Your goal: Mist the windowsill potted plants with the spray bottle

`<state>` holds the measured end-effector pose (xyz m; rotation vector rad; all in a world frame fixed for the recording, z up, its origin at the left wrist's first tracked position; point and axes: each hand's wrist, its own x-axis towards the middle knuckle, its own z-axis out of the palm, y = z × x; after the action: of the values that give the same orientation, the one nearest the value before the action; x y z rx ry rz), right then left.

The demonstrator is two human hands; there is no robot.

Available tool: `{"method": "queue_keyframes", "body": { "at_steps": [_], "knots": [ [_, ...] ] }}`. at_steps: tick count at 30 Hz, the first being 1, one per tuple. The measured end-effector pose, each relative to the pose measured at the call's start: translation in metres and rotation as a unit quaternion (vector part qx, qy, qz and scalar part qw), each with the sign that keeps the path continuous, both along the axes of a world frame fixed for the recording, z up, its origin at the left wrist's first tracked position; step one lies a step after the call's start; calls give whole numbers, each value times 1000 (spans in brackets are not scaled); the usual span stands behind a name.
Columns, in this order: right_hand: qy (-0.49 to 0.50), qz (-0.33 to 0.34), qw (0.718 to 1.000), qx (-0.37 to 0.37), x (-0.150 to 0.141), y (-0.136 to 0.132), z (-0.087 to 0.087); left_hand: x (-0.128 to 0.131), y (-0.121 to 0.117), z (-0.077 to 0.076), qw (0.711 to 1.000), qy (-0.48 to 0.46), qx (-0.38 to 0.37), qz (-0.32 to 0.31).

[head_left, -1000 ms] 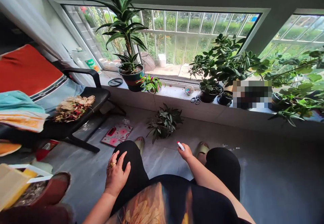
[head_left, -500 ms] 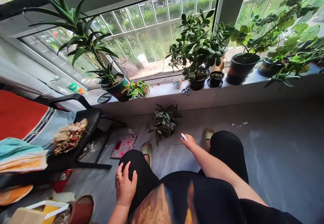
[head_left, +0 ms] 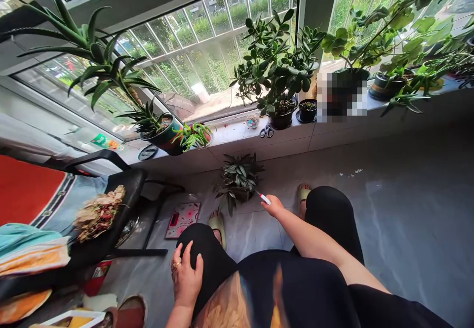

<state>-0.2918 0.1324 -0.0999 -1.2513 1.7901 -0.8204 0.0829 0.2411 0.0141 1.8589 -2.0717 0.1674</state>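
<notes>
My right hand (head_left: 274,206) reaches forward between my knees, closed round a small white tool with a red tip (head_left: 264,198). The tip points at a low dark-leaved potted plant (head_left: 237,176) on the floor under the sill, close to its leaves. My left hand (head_left: 186,277) rests flat on my left knee, fingers spread, a ring on one finger, holding nothing. Both feet in pale slippers (head_left: 217,223) stand on the grey tiled floor.
The window sill (head_left: 240,138) carries an aloe pot (head_left: 163,131), a small green plant (head_left: 193,135), scissors (head_left: 265,131), a little dish (head_left: 252,120) and several jade plants (head_left: 281,71). At left stands a black chair (head_left: 118,189) with dried flowers (head_left: 99,212) and folded cloths. A floral scale (head_left: 182,219) lies on the floor.
The view has swung right and tilted. My right hand has stretched further forward, bringing the white tool close to the floor plant. My left hand stays on the knee.
</notes>
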Motion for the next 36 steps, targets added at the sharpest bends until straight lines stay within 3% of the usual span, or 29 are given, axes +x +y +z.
{"method": "queue_keyframes", "body": {
  "at_steps": [3, 9, 17, 25, 32, 36],
  "knots": [
    [8, -20, 1000, 18, -6, -1, -2, -3, 0, 1, 1000, 4, 4, -4],
    [3, -45, 999, -24, -16, -15, 3, -9, -1, 4, 1000, 4, -1, -19],
    [17, -94, 995, 35, -13, -11, -13, -14, -1, 8, 1000, -1, 14, -21],
    [-17, -53, 996, -69, -15, -20, 5, -26, 0, 9, 999, -30, 27, 20],
    [-4, -104, 994, 21, -20, -17, -5, -26, 0, 10, 998, -36, 32, 39],
    [-6, -117, 993, 16, -22, -17, -4, -23, 0, 8, 998, -35, 31, 46]
  ]
}}
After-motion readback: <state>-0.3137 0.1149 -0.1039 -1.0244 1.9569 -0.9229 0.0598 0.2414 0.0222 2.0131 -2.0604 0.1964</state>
